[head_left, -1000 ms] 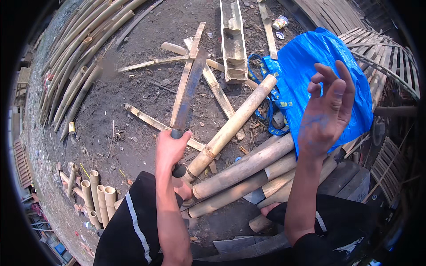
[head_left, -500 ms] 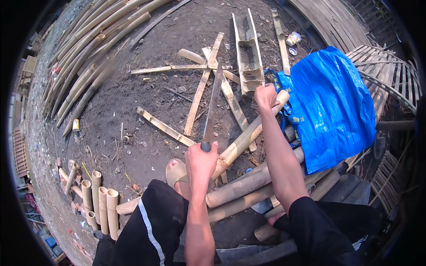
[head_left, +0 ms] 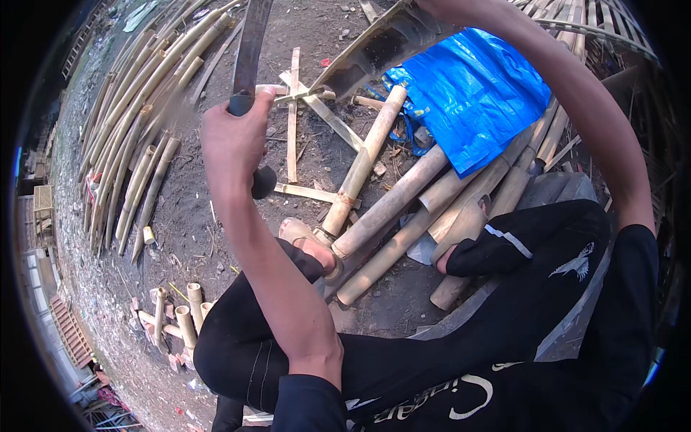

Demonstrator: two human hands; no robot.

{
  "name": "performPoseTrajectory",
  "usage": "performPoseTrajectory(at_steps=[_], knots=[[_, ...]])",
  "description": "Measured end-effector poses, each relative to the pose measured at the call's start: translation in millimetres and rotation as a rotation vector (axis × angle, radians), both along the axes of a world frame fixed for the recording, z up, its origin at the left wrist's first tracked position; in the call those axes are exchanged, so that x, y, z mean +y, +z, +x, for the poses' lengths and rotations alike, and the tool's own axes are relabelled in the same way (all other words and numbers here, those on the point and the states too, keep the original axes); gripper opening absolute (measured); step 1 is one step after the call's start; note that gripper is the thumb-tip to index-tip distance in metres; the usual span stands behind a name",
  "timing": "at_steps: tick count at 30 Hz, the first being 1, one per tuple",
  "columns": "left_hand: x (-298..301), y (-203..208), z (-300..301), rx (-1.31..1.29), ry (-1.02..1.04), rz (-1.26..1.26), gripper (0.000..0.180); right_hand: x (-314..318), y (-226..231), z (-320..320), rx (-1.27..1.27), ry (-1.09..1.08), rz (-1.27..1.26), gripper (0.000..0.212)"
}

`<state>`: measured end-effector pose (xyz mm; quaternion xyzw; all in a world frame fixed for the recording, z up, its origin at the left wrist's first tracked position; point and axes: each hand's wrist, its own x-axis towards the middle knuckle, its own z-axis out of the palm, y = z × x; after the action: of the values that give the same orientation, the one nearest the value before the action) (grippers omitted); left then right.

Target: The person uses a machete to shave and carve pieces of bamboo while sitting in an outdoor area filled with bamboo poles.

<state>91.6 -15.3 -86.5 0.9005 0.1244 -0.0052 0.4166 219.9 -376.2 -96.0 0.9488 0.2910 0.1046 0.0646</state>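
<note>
My left hand (head_left: 234, 140) is closed round the dark handle of a machete (head_left: 252, 47), its broad blade pointing up past the top edge of the view. At the top, my right hand (head_left: 448, 10) grips the upper end of a split bamboo half (head_left: 381, 49), which is tilted with its hollow, ridged inside showing. The far edge of the picture cuts off part of that hand. The low end of the bamboo half comes down beside crossed bamboo strips (head_left: 292, 133). A thick bamboo pole (head_left: 367, 162) lies on the ground by my foot.
A blue plastic sheet or bag (head_left: 475, 93) lies at right over more bamboo poles (head_left: 392, 201). Long poles (head_left: 144, 108) are heaped at far left. Short cut bamboo tubes (head_left: 186, 324) stand at lower left. Slatted bamboo work (head_left: 597, 32) is at far right.
My right hand has left the thick pole and lifted the split bamboo half off the ground. My left hand has raised the machete up and to the left. The view has shifted.
</note>
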Motion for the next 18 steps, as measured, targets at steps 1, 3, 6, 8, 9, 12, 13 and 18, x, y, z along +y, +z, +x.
performPoseTrajectory(at_steps=[1, 3, 6, 8, 9, 12, 13, 18], knots=[[-6.1, 22.0, -1.4, -0.021, -0.008, -0.008, 0.044, 3.8, 19.8, -8.8, -0.007, 0.035, -0.042, 0.022], [-9.8, 59.2, -2.6, -0.116, -0.104, -0.011, 0.044, 15.5, 39.4, -39.8, -0.063, 0.031, 0.092, 0.021], [-18.4, 116.9, -3.7, -0.180, -0.123, 0.169, 0.048, 32.0, 57.0, -81.4, -0.077, -0.030, 0.175, 0.024], [-32.5, 141.3, -4.8, -0.229, -0.277, 0.159, 0.048, 1.1, 35.7, -91.3, -0.192, 0.192, -0.072, 0.035], [-31.7, 154.8, -1.7, -0.254, -0.342, 0.213, 0.047, 1.3, 28.1, -98.8, -0.217, 0.124, 0.026, 0.032], [-33.1, 184.8, 0.3, -0.182, -0.424, 0.304, 0.049, 9.5, 26.4, -130.8, -0.165, -0.067, 0.207, 0.040], [-37.0, 189.0, -1.7, -0.168, -0.482, 0.324, 0.049, 2.1, 27.7, -140.2, -0.188, -0.066, 0.217, 0.039], [-44.7, 165.5, -54.7, -0.118, -0.444, 0.358, 0.045, -18.9, 76.1, -186.0, -0.302, -0.001, 0.235, 0.036]])
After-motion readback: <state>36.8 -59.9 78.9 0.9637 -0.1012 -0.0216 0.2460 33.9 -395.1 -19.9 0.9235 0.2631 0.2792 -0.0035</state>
